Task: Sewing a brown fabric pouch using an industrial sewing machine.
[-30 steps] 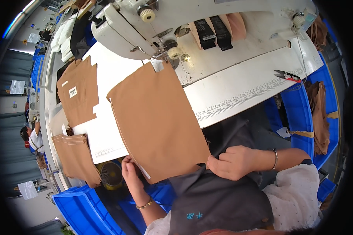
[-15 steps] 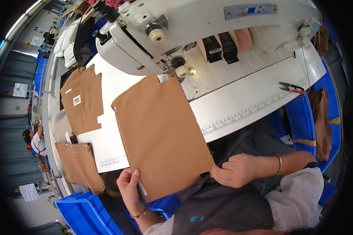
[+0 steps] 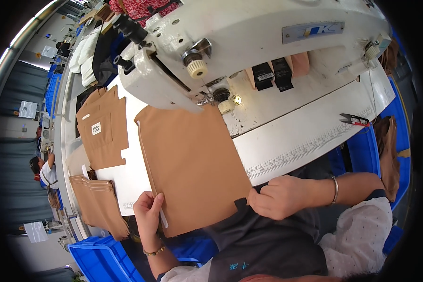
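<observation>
The cloth stretches ahead of my fingers, its long axis running away from me and leaning left toward the far end, which reaches the head of the white metal machine. It's smooth, matte brown fabric, flat and roughly rectangular, with a pale line along its left edge and a white strip just below my left thumb. My left hand pinches that edge; my right hand, fingers curled closed, grips the near right corner.
</observation>
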A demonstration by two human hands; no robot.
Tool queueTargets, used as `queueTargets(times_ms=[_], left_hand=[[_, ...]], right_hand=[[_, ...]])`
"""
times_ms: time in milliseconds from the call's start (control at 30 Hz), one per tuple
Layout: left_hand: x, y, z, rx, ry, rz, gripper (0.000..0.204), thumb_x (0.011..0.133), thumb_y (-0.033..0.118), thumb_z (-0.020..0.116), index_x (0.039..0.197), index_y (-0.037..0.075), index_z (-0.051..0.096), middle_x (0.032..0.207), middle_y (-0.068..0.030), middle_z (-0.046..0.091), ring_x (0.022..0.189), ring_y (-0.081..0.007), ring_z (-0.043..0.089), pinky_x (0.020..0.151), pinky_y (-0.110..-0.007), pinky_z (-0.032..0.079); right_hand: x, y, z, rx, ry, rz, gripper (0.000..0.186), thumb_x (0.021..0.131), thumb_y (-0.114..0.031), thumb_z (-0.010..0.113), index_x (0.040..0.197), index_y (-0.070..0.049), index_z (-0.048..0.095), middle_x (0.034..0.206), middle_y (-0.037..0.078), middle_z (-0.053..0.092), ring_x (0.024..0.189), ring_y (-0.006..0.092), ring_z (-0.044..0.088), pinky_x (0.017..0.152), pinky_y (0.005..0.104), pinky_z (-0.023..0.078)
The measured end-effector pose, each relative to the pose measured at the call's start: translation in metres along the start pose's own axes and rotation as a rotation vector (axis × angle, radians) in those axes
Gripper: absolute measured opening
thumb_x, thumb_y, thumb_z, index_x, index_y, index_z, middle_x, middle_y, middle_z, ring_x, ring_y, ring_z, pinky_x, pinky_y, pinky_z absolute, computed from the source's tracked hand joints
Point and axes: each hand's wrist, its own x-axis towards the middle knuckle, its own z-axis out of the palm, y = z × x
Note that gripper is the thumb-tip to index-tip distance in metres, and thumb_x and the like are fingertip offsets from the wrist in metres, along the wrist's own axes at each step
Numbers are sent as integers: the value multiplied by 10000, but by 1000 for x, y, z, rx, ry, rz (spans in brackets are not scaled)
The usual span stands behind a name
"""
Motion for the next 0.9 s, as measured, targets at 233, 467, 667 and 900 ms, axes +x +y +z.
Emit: queueTargets(times_ms=[233,467,667,900], left_hand=[[26,15,2,146,-17,-9,175,982,118,692,868,21,602,749,58,598,656,-5,501,581,-175,392],[55,11,4,139,20,78,208,973,115,709,834,5,601,708,69,565,624,7,457,543,-175,348],[75,20,6,197,18,98,225,973,140,713,828,10,599,688,64,564,607,11,444,520,-178,323],[100,28,8,241,22,118,237,973,157,712,820,15,600,637,72,531,555,8,401,478,-195,294]], right_hand=[[12,23,5,-3,-12,24,95,723,-163,632,730,-69,622,737,19,519,556,95,533,451,259,433],[22,48,14,52,-13,35,97,723,-149,628,678,-87,568,687,23,457,527,110,544,428,285,436],[26,64,22,94,-17,69,124,733,-141,634,666,-85,547,681,29,455,509,130,553,418,310,450],[33,86,32,119,-7,105,166,738,-127,653,652,-83,519,676,40,456,501,159,559,414,339,461]])
